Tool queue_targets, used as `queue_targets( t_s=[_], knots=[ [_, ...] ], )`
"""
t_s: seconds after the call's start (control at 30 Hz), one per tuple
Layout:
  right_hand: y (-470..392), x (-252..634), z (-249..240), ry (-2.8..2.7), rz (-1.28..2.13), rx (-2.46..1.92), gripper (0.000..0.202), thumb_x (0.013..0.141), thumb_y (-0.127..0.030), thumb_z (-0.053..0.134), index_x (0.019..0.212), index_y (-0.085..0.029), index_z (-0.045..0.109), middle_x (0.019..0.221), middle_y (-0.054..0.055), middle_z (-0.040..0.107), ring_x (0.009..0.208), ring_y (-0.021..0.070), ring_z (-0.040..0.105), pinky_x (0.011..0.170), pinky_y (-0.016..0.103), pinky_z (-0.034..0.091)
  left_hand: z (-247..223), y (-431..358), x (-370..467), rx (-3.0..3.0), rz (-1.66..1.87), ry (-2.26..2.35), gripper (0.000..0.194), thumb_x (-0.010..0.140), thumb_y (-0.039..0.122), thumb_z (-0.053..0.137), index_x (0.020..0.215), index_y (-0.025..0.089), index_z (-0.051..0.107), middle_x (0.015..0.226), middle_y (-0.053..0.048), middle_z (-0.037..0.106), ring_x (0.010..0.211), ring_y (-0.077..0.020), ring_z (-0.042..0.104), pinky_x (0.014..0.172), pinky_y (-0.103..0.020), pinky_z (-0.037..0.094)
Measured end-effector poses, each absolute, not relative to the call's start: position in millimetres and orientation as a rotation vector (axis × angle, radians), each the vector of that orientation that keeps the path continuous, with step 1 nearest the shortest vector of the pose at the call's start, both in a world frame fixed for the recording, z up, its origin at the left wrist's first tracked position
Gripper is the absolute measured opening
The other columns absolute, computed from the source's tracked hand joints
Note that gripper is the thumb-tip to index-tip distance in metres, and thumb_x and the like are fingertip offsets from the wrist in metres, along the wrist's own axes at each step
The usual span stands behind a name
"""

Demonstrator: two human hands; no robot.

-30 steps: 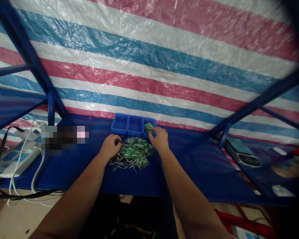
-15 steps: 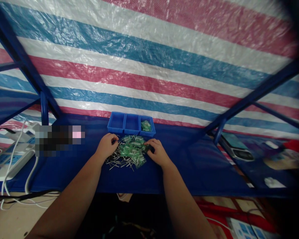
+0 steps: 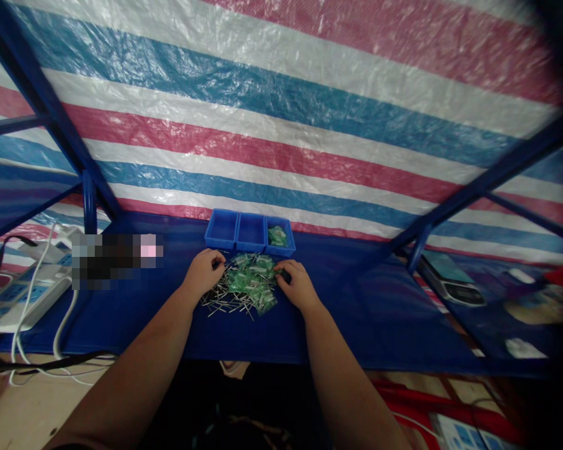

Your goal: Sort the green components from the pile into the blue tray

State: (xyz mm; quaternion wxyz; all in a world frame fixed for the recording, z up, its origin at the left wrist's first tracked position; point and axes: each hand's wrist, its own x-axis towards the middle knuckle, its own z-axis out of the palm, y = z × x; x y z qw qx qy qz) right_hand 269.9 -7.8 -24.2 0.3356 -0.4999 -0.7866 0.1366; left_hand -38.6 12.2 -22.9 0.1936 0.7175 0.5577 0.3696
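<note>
"Where are the green packets [image 3: 251, 280] lying?"

"Most are heaping on the blue table [image 3: 356, 281], seemingly left to do; a few are sitting in the right-hand bin [image 3: 281, 251], apparently done."

"Looking how?"

"Shiny, crumpled, mingling with thin metal rods [image 3: 221, 305]."

"Grip?"

"Flanking them, the left hand [image 3: 203, 272] is curling its fingers nearly together, the right hand [image 3: 298, 285] half-apart; whether either's gripping anything, I can't tell."

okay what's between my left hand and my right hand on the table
In the head view, thin metallic sticks nearer the left hand and green packets nearer the right hand, heaped together.
</note>
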Motion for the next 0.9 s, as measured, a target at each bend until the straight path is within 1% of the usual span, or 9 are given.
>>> queue_targets(
  t_s=[0.2,0.37,0.47,0.53,0.63,0.73,0.9],
  knots=[
    [-7.5,269.7,-25.0,-2.036,0.362,-1.302,0.016,0.084,-0.014,0.060,0.095,-0.024,0.067,0.102,0.005,0.068,0.100,0.0243,0.061,0.094,0.042,0.045,-24.4,13.2,-38.7,2.018,1.046,1.557,0.013,0.076,0.014,0.060,0.083,0.019,0.070,0.083,-0.003,0.065,0.077,-0.0175,0.061,0.076,-0.031,0.049],
    [-8.1,268.4,-21.6,-1.993,0.360,-1.266,0.011,0.089,-0.017,0.057,0.092,-0.024,0.065,0.099,0.006,0.068,0.098,0.0237,0.062,0.093,0.040,0.046,-23.3,12.7,-38.2,2.018,1.035,1.564,0.013,0.076,0.015,0.060,0.083,0.020,0.070,0.083,-0.002,0.064,0.077,-0.0174,0.061,0.077,-0.031,0.050],
    [-8.6,267.9,-21.3,-1.910,0.350,-1.284,0.009,0.091,-0.022,0.057,0.094,-0.023,0.065,0.098,0.006,0.069,0.097,0.0238,0.063,0.090,0.039,0.047,-23.2,12.5,-38.1,2.007,1.034,1.569,0.013,0.076,0.016,0.060,0.084,0.020,0.070,0.084,-0.002,0.065,0.077,-0.0173,0.062,0.077,-0.031,0.050],
    [-8.8,267.9,-22.4,-1.811,0.368,-1.337,0.011,0.092,-0.028,0.057,0.095,-0.023,0.066,0.096,0.005,0.070,0.090,0.0227,0.064,0.082,0.036,0.049,-23.1,12.4,-38.3,2.001,1.034,1.567,0.013,0.077,0.016,0.060,0.084,0.020,0.070,0.084,-0.002,0.065,0.077,-0.0173,0.062,0.076,-0.031,0.050],
    [-8.8,267.7,-24.6,-1.656,0.422,-1.398,0.016,0.092,-0.036,0.058,0.095,-0.022,0.067,0.088,0.004,0.071,0.075,0.0197,0.062,0.068,0.031,0.049,-22.5,12.2,-38.5,1.999,1.037,1.560,0.013,0.077,0.016,0.060,0.084,0.020,0.070,0.085,-0.003,0.066,0.077,-0.0173,0.062,0.076,-0.031,0.050],
    [-8.2,267.1,-26.2,-1.549,0.454,-1.392,0.020,0.091,-0.041,0.061,0.093,-0.021,0.066,0.083,0.003,0.070,0.072,0.0186,0.062,0.068,0.031,0.050,-21.8,11.9,-38.5,1.997,1.034,1.561,0.013,0.077,0.016,0.060,0.083,0.020,0.070,0.085,-0.003,0.065,0.077,-0.0173,0.062,0.077,-0.031,0.051],
    [-6.1,265.9,-30.3,-1.443,0.561,-1.356,0.025,0.088,-0.046,0.063,0.093,-0.021,0.064,0.081,0.004,0.069,0.071,0.0192,0.065,0.068,0.032,0.053,-21.8,12.3,-38.4,2.005,1.029,1.558,0.013,0.077,0.016,0.060,0.083,0.020,0.070,0.084,-0.003,0.066,0.078,-0.0180,0.062,0.077,-0.031,0.051]
  ],
)
